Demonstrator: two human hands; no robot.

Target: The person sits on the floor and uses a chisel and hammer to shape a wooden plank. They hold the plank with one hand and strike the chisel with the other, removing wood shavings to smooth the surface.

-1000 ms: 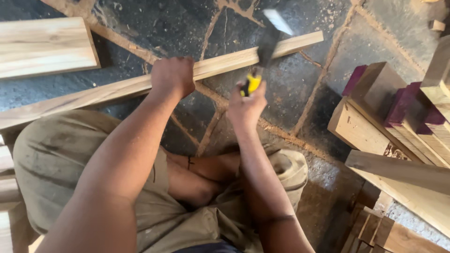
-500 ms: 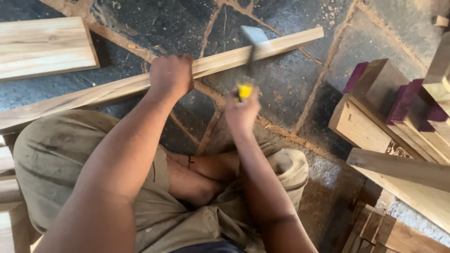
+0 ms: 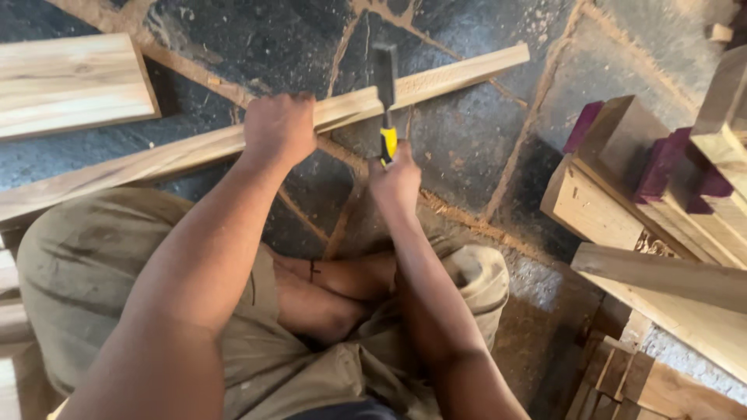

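Left hand: the left hand (image 3: pixel 278 128) is closed over the long wooden strip (image 3: pixel 194 152), its fingers curled around the far edge, at about 11 o'clock from the person's folded legs.
Right hand: the right hand (image 3: pixel 395 180) is closed tight around the yellow grip of the hammer (image 3: pixel 385 93), at about 12 o'clock from the knees, just to the 3 o'clock side of the left hand.
Hammer: handle pointing toward 12 o'clock, dark head over the strip; whether the head touches the wood cannot be told.
Wooden strip: lies on the stone floor (image 3: pixel 467 140), running from 9 o'clock low to 1 o'clock high, crossing in front of both hands.
Plank: a wide pale plank (image 3: pixel 70 85) lies at 10 o'clock, apart from the strip.
Stacked timber: a pile of wooden blocks (image 3: pixel 646 202), some with purple-painted ends, sits at 3 o'clock, well apart from the hands.
Legs: the person sits cross-legged in khaki shorts (image 3: pixel 93 264) at 6 o'clock.
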